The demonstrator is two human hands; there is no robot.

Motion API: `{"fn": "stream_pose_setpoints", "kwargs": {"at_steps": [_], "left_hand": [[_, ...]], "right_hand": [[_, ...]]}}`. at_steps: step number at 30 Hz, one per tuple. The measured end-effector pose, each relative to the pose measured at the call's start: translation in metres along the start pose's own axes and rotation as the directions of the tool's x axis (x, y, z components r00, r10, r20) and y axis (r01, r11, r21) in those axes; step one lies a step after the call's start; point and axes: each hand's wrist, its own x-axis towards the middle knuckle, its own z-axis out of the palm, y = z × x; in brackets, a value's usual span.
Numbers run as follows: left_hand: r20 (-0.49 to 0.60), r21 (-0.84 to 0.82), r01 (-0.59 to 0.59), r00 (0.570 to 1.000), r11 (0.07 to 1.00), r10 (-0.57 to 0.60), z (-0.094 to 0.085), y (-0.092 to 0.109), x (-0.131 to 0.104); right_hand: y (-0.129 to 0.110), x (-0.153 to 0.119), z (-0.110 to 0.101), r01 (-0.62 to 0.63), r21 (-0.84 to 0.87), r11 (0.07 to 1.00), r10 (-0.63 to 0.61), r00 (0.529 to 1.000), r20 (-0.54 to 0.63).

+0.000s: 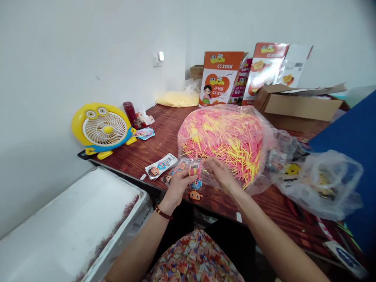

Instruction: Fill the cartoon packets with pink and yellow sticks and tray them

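Note:
My left hand (179,185) pinches a small clear packet (194,168) that has pink and yellow sticks inside and a cartoon figure on its lower part. Just right of the packet's top, my right hand (219,172) has its fingers bent and close together at the edge of the stick pile; what they hold, if anything, is too small to make out. A large clear plastic bag of pink and yellow sticks (223,137) lies spread behind both hands. Flat cartoon packets (161,166) rest on the table left of my left hand.
A yellow and blue fan (107,129) stands at the left, near a dark red bottle (129,112). Printed boxes (217,78) and an open carton (299,107) line the back. Plastic bags (320,184) lie at the right. A white lidded container (73,223) adjoins the table's left front.

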Motion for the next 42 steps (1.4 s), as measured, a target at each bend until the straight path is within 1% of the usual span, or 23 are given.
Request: {"fn": "stream_pose_setpoints", "kwargs": {"at_steps": [3,5,7,9,10,11,14,15,17,21,23,25,27,31,35,39,42], "left_hand": [[-0.018,0.039,0.014,1.000,0.999,-0.014,-0.003,0.000,0.000],[-0.008,0.046,0.019,1.000,0.999,-0.019,-0.005,-0.001,0.000],[-0.005,0.043,0.014,1.000,0.999,-0.014,-0.008,-0.002,0.000],[-0.026,0.068,-0.014,1.000,0.998,0.016,-0.012,-0.003,0.001],[-0.036,0.088,-0.029,0.999,0.996,0.032,-0.014,-0.004,0.001],[-0.041,0.107,-0.036,0.998,0.994,0.040,-0.016,-0.004,0.001],[-0.036,0.125,-0.024,0.999,0.992,0.029,-0.021,-0.003,0.000],[-0.034,0.120,-0.014,0.999,0.993,0.018,-0.021,-0.002,-0.001],[-0.025,0.104,-0.002,1.000,0.995,0.004,-0.021,-0.002,-0.003],[0.004,0.070,0.003,1.000,0.998,-0.004,-0.019,-0.002,-0.006],[-0.016,0.069,0.008,1.000,0.998,-0.007,-0.019,-0.003,-0.007],[-0.050,0.063,0.010,0.999,0.998,-0.007,-0.021,-0.003,-0.008],[-0.069,0.053,0.010,0.998,0.999,-0.006,-0.023,-0.002,-0.008],[-0.056,0.045,0.033,0.998,0.998,-0.030,-0.025,0.001,-0.010],[-0.019,0.025,0.070,0.997,0.997,-0.069,-0.024,0.000,-0.014],[-0.005,0.052,0.098,0.995,0.994,-0.098,-0.023,-0.002,-0.016],[0.003,0.080,0.088,0.996,0.993,-0.089,-0.024,-0.004,-0.017]], "right_hand": [[0.017,-0.001,0.006,0.072,-0.092,0.993,-0.064,0.994,0.087],[0.023,0.001,0.006,0.079,-0.108,0.991,-0.070,0.994,0.086],[0.028,0.004,0.004,-0.005,-0.089,0.996,0.011,0.998,0.062],[0.034,0.004,0.003,-0.108,-0.050,0.993,0.111,0.992,0.058],[0.037,0.005,0.002,-0.127,-0.036,0.991,0.129,0.989,0.065],[0.040,0.005,0.002,-0.113,-0.030,0.993,0.115,0.991,0.071],[0.047,0.007,0.003,0.017,-0.075,0.997,-0.011,0.996,0.084],[0.049,0.008,0.004,0.046,-0.095,0.994,-0.038,0.996,0.086],[0.049,0.009,0.005,0.056,-0.112,0.992,-0.046,0.995,0.085],[0.043,0.007,0.009,0.037,-0.042,0.998,-0.035,0.998,0.052],[0.040,0.002,0.012,0.036,-0.030,0.999,-0.034,0.998,0.060],[0.038,-0.006,0.013,0.030,-0.044,0.999,-0.025,0.995,0.099],[0.036,-0.015,0.013,0.023,-0.066,0.998,-0.016,0.994,0.107],[0.037,-0.026,0.006,0.015,-0.072,0.997,-0.016,1.000,-0.005],[0.040,-0.025,-0.004,0.002,-0.062,0.998,-0.004,0.999,-0.040],[0.039,-0.021,-0.012,0.136,-0.139,0.981,-0.152,0.982,-0.116],[0.029,-0.018,-0.020,0.171,-0.166,0.971,-0.197,0.968,-0.156]]}}
